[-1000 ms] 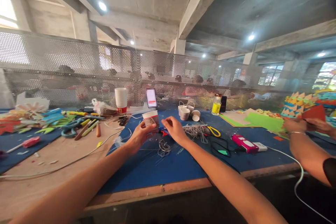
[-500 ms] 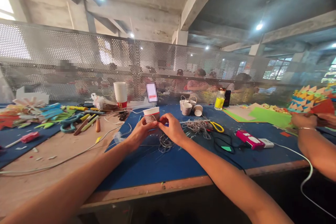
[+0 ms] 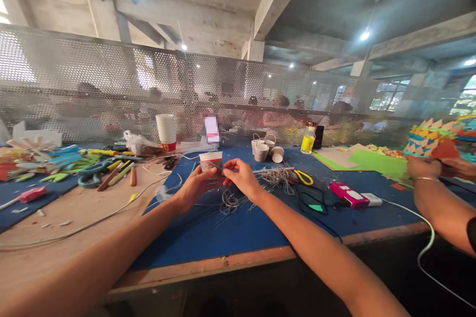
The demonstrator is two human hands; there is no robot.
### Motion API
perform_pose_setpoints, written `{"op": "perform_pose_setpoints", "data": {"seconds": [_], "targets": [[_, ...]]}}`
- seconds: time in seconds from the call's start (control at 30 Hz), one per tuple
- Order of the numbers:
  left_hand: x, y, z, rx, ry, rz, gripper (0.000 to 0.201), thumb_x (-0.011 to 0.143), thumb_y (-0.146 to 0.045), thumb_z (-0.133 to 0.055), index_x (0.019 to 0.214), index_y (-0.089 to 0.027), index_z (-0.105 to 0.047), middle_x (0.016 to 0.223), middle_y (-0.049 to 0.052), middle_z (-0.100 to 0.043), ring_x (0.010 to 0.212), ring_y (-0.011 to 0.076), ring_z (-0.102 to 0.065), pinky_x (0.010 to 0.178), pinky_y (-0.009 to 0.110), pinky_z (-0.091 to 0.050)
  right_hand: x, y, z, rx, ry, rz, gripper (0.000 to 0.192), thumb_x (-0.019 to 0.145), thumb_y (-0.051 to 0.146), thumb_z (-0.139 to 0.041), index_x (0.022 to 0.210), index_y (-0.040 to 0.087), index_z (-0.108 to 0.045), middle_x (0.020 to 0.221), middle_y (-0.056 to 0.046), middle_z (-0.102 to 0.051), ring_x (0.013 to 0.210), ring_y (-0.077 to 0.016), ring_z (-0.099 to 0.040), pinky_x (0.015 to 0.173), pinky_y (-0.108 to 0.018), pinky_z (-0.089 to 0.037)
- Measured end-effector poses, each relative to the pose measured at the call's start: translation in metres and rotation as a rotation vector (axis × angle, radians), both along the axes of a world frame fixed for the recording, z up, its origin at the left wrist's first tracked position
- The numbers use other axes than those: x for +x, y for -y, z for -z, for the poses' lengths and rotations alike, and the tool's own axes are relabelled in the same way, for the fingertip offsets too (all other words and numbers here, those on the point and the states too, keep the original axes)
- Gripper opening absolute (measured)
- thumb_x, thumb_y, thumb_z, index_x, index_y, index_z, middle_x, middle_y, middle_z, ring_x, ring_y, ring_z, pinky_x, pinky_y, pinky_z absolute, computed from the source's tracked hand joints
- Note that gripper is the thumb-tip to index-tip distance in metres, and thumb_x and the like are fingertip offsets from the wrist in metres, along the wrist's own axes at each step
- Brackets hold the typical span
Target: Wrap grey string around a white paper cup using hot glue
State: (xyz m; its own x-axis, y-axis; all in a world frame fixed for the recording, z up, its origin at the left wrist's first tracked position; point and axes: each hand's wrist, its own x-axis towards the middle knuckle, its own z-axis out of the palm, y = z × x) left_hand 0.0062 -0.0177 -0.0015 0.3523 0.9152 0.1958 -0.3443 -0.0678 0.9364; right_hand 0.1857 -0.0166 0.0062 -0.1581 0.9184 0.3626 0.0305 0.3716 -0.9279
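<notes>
My left hand (image 3: pixel 193 187) grips a small white paper cup (image 3: pixel 210 162) with a red band, held upright above the blue mat (image 3: pixel 241 230). My right hand (image 3: pixel 241 177) pinches a thin grey string against the cup's right side. A loose coil of the same grey string (image 3: pixel 228 201) lies on the mat just below both hands. A bigger tangle of string (image 3: pixel 275 177) sits to the right of my right hand.
Yellow scissors (image 3: pixel 303 177), a pink device (image 3: pixel 348 194) and black cables lie right of the string. Small cups (image 3: pixel 265 150), a yellow bottle (image 3: pixel 308 140) and a cup stack (image 3: pixel 165 132) stand near the perforated screen. Paper scraps and tools crowd the left. Another person's hands (image 3: pixel 427 168) work at right.
My right hand has closed in on the cup from the right and now pinches string against it. The cup has stayed in my left hand. The view has shifted slightly.
</notes>
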Motion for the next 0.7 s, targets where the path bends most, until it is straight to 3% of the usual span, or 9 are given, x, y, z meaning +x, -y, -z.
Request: {"op": "perform_pose_setpoints", "data": {"seconds": [0.2, 0.37, 0.7], "targets": [[0.0028, 0.005, -0.0011, -0.035, 0.026, 0.024, 0.041, 0.087, -0.028, -0.076, 0.125, -0.017, -0.065, 0.117, 0.012, -0.076, 0.101, 0.026, -0.074, 0.097, 0.044, -0.056, 0.0032, -0.0013, 0.0009, 0.051, 0.056, -0.006, 0.016, 0.083, 0.032, -0.073, 0.087, 0.02, -0.065, 0.079, 0.001, -0.069, 0.068, -0.0138, -0.068, 0.064, -0.024, -0.053], [0.0064, 0.0095, -0.0032, -0.039, 0.042, 0.021, 0.037, 0.09, -0.032, -0.074, 0.122, -0.016, -0.066, 0.111, 0.01, -0.075, 0.099, 0.0238, -0.072, 0.092, 0.041, -0.057, 0.0035, 0.0009, 0.0001, 0.087, 0.06, 0.014, 0.02, 0.085, 0.038, -0.073, 0.085, 0.02, -0.066, 0.072, 0.001, -0.07, 0.068, -0.0155, -0.068, 0.067, -0.027, -0.054], [0.0023, 0.0032, 0.0018, 0.003, -0.028, 0.049, 0.049, 0.092, -0.046, -0.07, 0.132, -0.019, -0.062, 0.127, 0.016, -0.073, 0.11, 0.0316, -0.072, 0.101, 0.05, -0.052, 0.0029, 0.0087, -0.0049, 0.154, 0.017, 0.104, 0.019, 0.089, 0.038, -0.068, 0.087, 0.021, -0.063, 0.078, -0.001, -0.074, 0.074, -0.0179, -0.073, 0.071, -0.028, -0.058]]}}
